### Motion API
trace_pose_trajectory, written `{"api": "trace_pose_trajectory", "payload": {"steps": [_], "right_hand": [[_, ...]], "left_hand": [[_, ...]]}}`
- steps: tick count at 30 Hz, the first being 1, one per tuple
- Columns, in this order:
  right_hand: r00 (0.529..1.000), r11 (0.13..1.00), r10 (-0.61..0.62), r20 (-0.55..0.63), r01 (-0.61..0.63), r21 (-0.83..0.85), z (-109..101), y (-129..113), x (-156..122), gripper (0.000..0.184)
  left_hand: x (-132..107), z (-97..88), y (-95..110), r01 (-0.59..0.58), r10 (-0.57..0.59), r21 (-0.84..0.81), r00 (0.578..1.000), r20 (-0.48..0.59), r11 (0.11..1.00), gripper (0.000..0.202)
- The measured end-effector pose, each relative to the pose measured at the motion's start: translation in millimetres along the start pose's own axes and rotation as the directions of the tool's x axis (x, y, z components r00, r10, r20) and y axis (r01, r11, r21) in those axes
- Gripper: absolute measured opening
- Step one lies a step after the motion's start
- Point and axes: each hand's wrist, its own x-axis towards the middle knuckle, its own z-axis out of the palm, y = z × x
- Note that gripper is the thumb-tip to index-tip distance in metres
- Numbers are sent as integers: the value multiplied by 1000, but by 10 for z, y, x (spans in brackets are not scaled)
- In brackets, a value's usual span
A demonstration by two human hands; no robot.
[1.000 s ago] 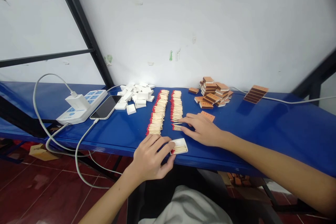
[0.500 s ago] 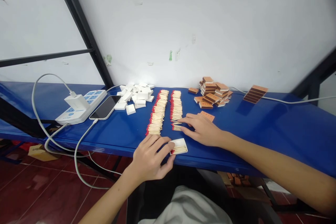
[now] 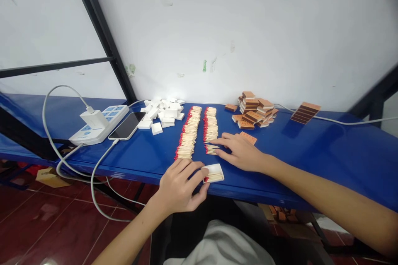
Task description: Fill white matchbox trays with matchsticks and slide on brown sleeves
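My left hand (image 3: 183, 186) grips a small white matchbox tray (image 3: 214, 169) at the table's near edge, thumb and fingers around its left end. A few red-tipped matches (image 3: 214, 176) lie inside, their heads partly under my fingers. My right hand (image 3: 238, 151) rests at the near end of the right row of matches (image 3: 211, 126). Its index finger and thumb are apart, their tips touching a small group of matches (image 3: 212, 149) lying on the table. To the left runs a longer row of matches (image 3: 189, 134).
White empty trays (image 3: 164, 112) are heaped at the back left, beside a phone (image 3: 127, 126) and a power strip (image 3: 101, 126) with cables. Brown matchboxes (image 3: 255, 109) are stacked at the back right. An orange card (image 3: 248, 138) lies behind my right hand; a striped card (image 3: 305, 113) stands farther right.
The right fingertips have shifted slightly at the row's near end, and the small group of matches there now lies more apart from the row. The left hand keeps its hold.
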Motion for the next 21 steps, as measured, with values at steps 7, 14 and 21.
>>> {"api": "trace_pose_trajectory", "payload": {"steps": [7,14,21], "right_hand": [[1000,1000,-3,-8,3,-14,3,-28,17,36],[1000,1000,22,-11,-22,-13,26,-20,18,38],[1000,999,20,-15,-19,27,36,-15,38,38]], "left_hand": [[-3,-4,0,-2,2,4,1000,-3,1000,23],[-1,-6,4,0,0,12,1000,-1,1000,22],[-12,6,-2,2,-2,8,1000,3,1000,22]]}}
